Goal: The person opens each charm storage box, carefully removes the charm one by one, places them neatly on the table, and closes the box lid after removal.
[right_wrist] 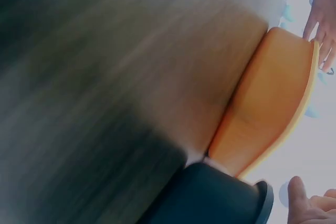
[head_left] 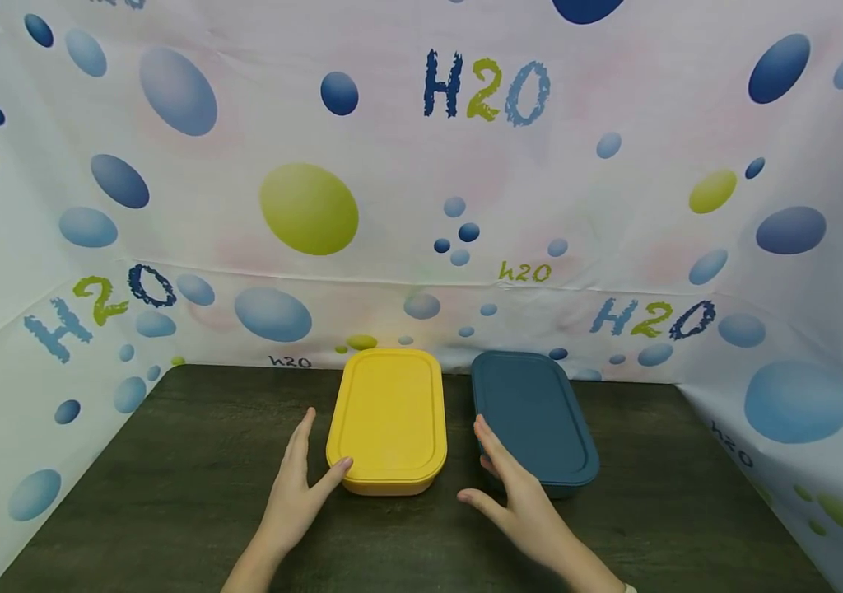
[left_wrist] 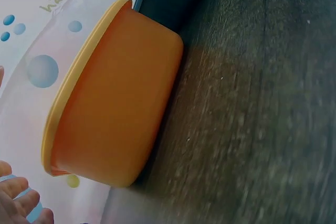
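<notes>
Though contact's unclear, left hand (head_left: 295,492) flanks yellow container (head_left: 390,416).

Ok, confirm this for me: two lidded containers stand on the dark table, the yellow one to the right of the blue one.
Not quite, the sides are swapped: the head view shows the yellow container to the left of the blue container. Both are lidded and stand on the dark table, as you say.

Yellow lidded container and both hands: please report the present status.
Left hand beside yellow lidded container, right hand by dark blue lidded container; gripping nothing. Yellow lidded container closed. No obstruction visible.
</notes>
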The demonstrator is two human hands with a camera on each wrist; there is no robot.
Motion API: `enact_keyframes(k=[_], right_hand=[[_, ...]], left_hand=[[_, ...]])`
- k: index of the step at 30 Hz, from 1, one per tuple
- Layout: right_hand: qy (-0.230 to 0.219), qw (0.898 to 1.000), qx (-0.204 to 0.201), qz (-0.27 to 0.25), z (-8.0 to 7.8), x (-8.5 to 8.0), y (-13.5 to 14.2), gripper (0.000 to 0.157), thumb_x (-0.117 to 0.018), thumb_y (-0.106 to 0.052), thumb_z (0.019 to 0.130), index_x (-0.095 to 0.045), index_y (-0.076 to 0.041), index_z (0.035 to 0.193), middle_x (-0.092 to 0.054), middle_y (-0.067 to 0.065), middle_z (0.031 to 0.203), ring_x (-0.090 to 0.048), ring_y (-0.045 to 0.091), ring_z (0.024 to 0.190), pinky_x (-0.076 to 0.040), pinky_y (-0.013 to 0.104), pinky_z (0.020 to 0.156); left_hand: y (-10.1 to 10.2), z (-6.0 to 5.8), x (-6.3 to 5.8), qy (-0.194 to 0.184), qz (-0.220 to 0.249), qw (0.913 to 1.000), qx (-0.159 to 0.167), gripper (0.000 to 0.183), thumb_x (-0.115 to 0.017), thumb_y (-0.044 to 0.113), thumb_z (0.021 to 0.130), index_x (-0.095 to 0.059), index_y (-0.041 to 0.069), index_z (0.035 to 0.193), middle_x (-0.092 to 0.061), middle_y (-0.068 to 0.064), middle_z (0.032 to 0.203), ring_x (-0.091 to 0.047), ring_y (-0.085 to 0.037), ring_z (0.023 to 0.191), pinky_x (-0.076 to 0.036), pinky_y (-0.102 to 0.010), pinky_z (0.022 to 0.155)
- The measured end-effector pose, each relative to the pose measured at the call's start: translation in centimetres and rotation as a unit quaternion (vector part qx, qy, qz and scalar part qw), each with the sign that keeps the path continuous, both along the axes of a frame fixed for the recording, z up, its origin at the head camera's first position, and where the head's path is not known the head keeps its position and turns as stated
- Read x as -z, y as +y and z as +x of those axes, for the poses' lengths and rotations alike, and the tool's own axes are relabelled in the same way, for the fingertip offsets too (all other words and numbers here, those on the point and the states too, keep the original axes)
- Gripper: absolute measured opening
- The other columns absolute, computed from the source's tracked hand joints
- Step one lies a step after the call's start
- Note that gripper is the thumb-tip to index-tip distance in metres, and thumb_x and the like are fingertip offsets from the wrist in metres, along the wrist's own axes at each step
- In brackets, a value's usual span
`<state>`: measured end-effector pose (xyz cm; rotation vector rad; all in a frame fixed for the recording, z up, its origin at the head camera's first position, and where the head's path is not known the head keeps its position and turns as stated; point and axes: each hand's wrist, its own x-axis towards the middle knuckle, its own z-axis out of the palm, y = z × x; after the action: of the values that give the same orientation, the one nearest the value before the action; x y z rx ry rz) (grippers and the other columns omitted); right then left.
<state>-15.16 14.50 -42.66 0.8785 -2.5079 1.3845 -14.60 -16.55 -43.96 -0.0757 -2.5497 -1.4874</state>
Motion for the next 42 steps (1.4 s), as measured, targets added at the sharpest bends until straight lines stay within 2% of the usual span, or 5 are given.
enact_keyframes(k=[7,16,22,31,42], right_hand=[[-0.108,0.993,0.017,-0.034,-1.6,0.5,-2.5,0.087,-0.07,-0.028,0.087,-0.016,-0.016,0.153,-0.009,0.0,0.158,-0.019,0.02,0.142,-0.036,0.033,0.104],[-0.172,0.984,-0.014,-0.036,-3.3,0.9,-4.6,0.101,-0.074,-0.029,0.084,-0.005,-0.004,0.153,0.002,0.013,0.158,-0.01,0.029,0.143,-0.034,0.041,0.104],[-0.175,0.984,-0.021,-0.031,-4.3,1.5,-5.0,0.107,-0.078,-0.029,0.08,-0.004,0.002,0.151,0.002,0.018,0.157,-0.011,0.03,0.142,-0.034,0.042,0.105],[-0.159,0.987,-0.024,-0.017,-4.5,1.8,-5.0,0.111,-0.081,-0.03,0.076,-0.006,0.003,0.151,-0.004,0.02,0.156,-0.024,0.03,0.139,-0.036,0.042,0.104],[-0.197,0.975,-0.044,-0.089,-4.5,1.9,-4.8,0.111,-0.083,-0.018,0.073,-0.006,0.003,0.15,-0.001,0.02,0.156,-0.025,0.026,0.138,-0.036,0.029,0.102]], left_hand=[[0.3,-0.4,0.5,-0.012,0.024,0.9996,0.003,0.089,-0.063,0.044,0.091,-0.006,0.021,0.155,-0.005,-0.008,0.159,-0.009,-0.037,0.143,-0.017,-0.067,0.105],[0.5,-0.6,0.7,-0.042,0.013,0.9988,0.021,0.1,-0.07,0.047,0.085,-0.002,0.026,0.155,0.0,-0.006,0.16,-0.007,-0.04,0.142,-0.016,-0.069,0.104],[0.6,-0.9,1.0,-0.042,0.011,0.9984,0.036,0.106,-0.074,0.047,0.081,-0.002,0.024,0.155,0.0,-0.007,0.16,-0.006,-0.037,0.143,-0.016,-0.066,0.106],[0.6,-1.0,1.5,-0.039,0.011,0.9984,0.039,0.109,-0.076,0.046,0.079,-0.003,0.016,0.155,-0.007,-0.013,0.158,-0.015,-0.034,0.142,-0.019,-0.058,0.11],[0.8,-0.9,1.4,-0.031,0.05,0.9974,0.042,0.108,-0.079,0.041,0.077,-0.007,0.018,0.155,-0.009,-0.006,0.159,-0.016,-0.026,0.143,-0.022,-0.045,0.112]])
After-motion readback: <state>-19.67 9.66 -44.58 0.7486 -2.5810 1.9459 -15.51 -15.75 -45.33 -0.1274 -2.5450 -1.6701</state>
